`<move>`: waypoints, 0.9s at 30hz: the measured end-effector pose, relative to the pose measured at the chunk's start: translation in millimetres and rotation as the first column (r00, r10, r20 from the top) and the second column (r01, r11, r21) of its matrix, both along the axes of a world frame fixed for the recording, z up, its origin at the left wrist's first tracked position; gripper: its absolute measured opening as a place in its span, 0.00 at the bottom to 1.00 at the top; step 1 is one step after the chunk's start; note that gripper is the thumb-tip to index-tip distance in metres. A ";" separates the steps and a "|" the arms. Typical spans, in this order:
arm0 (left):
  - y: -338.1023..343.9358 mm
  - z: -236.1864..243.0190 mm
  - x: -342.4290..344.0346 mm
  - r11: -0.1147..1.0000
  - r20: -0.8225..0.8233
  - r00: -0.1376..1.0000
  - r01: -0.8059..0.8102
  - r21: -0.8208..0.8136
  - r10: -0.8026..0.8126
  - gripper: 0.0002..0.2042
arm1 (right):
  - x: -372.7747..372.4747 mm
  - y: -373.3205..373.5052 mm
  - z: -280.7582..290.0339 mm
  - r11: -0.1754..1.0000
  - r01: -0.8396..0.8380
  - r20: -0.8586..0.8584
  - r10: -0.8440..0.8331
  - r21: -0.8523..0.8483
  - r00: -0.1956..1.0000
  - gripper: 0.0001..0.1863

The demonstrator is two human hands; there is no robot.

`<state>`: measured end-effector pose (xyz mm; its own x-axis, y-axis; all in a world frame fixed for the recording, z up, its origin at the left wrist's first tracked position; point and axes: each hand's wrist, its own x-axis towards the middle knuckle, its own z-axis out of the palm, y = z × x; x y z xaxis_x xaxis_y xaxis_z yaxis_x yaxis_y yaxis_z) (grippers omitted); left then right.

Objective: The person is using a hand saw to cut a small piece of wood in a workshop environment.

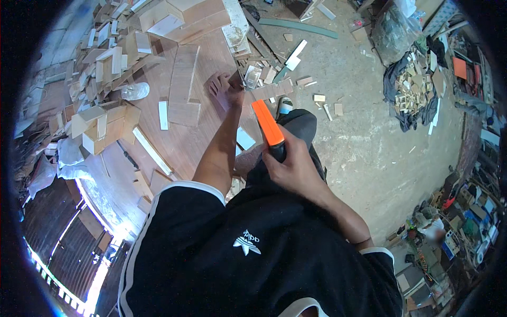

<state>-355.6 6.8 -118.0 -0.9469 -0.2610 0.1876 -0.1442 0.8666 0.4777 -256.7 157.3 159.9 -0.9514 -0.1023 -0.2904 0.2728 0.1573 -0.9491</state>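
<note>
My right hand (288,158) is closed around the black handle of a bright orange hand tool (266,120), which points up and to the left over my legs. My left hand (226,90) is stretched out to the wooden work surface (208,142), its fingers bent at the edge beside a dark piece (236,79); what it grips is hard to make out. A long flat board (185,84) and a short white strip (163,114) lie left of that hand. A pale rectangle (245,138) sits between my two hands.
Stacked open wooden box pieces (113,127) and a crumpled clear bottle (134,91) are at the left. Offcuts (319,98) are scattered on the concrete floor (380,174). A dark sheet with wood scraps (414,87) is at upper right, and clutter (465,216) lines the right side.
</note>
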 end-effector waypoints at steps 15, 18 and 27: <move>2.4 -8.7 4.3 1.000 -0.003 1.000 0.013 -0.027 -0.013 0.16 | -5.0 -14.5 36.5 0.996 -0.055 0.244 0.072 -0.075 0.967 0.08; -0.2 -11.0 4.8 0.999 0.008 1.000 0.014 -0.033 -0.014 0.16 | -9.7 -14.3 49.9 0.994 -0.056 0.294 0.081 -0.091 0.952 0.09; -0.5 -13.3 4.5 0.999 0.039 0.999 0.019 -0.039 -0.017 0.16 | -17.9 -30.2 -8.5 0.998 -0.047 0.139 0.051 -0.028 0.989 0.14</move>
<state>-351.1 6.3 -131.3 -0.9581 -0.2369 0.1610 -0.1459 0.8873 0.4376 -274.7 127.1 151.3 -0.8954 -0.1566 -0.4168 0.3953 0.1510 -0.9061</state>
